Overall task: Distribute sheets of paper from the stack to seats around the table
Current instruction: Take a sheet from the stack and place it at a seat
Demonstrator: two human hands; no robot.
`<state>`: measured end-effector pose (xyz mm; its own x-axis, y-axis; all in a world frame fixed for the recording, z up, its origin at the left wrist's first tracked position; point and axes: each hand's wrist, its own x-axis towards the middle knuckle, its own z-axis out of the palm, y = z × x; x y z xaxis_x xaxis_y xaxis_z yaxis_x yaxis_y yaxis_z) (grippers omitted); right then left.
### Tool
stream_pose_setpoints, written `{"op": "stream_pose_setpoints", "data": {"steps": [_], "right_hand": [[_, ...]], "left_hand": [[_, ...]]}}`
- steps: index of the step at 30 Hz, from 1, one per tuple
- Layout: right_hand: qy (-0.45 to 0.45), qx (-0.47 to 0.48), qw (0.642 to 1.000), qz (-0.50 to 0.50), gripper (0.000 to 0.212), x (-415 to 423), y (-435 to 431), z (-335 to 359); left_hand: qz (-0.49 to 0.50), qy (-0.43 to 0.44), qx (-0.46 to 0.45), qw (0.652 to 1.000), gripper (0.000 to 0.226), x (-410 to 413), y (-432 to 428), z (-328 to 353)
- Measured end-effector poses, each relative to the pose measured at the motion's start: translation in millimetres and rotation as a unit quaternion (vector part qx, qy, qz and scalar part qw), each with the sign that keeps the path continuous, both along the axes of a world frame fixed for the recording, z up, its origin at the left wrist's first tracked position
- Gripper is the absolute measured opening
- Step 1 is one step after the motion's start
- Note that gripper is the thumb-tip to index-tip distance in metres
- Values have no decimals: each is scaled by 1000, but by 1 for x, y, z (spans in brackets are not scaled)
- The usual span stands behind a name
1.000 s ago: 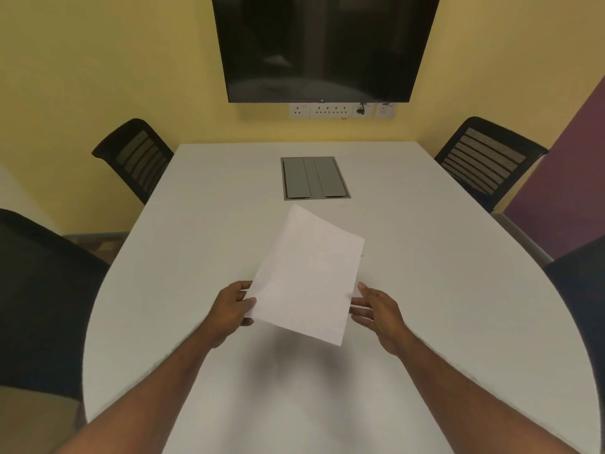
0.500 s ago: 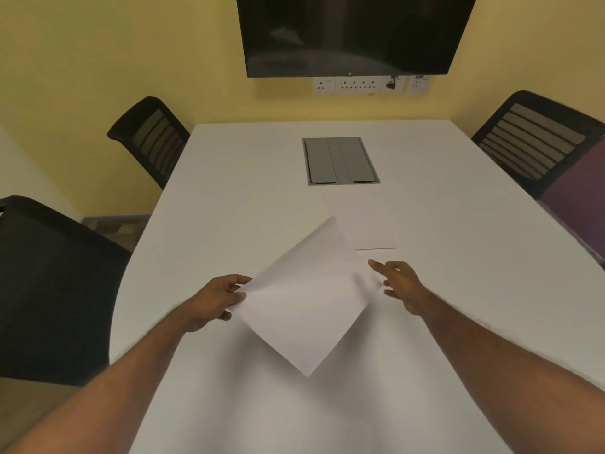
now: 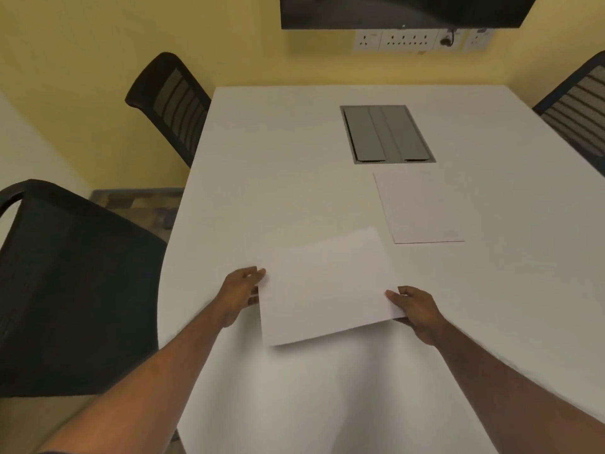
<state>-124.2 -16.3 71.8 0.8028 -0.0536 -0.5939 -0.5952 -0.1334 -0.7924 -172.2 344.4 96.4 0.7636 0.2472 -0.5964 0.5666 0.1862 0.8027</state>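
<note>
Your left hand (image 3: 240, 291) and right hand (image 3: 417, 311) pinch opposite edges of one sheet (image 3: 327, 290), held low over the white table (image 3: 294, 178). Just beyond lies the stack (image 3: 420, 206), then a grey cable hatch (image 3: 386, 134). Black chairs (image 3: 75, 283) flank the table.

Matt white surface (image 3: 294, 158), smooth, laminate-like. Thin matt paper: one sheet (image 3: 327, 290), and the stack (image 3: 422, 208) just beside the brushed grey metal hatch (image 3: 386, 134). Black mesh cloth chair (image 3: 75, 283). Glossy dark screen (image 3: 402, 9) beyond the hatch.
</note>
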Motion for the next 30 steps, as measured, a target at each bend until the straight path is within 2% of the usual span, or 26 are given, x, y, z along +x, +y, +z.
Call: {"op": "stream_pose_setpoints", "data": {"steps": [2, 6, 10, 13, 16, 18, 24, 30], "right_hand": [[12, 8, 1000, -21, 5, -4, 18, -9], [16, -6, 999, -41, 10, -9, 51, -28], [-10, -84, 996, -13, 11, -4, 75, -45], [-42, -174, 984, 25, 11, 2, 87, -52], [-57, -228, 971, 45, 14, 9, 94, -56], [-61, -244, 966, 55, 16, 14, 96, -58], [-95, -287, 951, 66, 24, 24, 100, -65], [-117, -293, 946, 73, 36, 40, 101, -72]], "left_hand": [[-20, 20, 32, 999, 32, -8, 4, -21], [-16, 11, 207, 978, 25, -11, 14, -51], [-41, 17, 317, 947, 28, 1, 28, -72], [-46, 17, 340, 939, 32, 12, 40, -82], [-34, 11, 326, 945, 38, 21, 51, -87], [-52, 6, 337, 940, 46, 27, 57, -90], [-180, -12, 407, 896, 64, 38, 77, -97], [-203, -9, 456, 866, 57, 52, 81, -101]]}}
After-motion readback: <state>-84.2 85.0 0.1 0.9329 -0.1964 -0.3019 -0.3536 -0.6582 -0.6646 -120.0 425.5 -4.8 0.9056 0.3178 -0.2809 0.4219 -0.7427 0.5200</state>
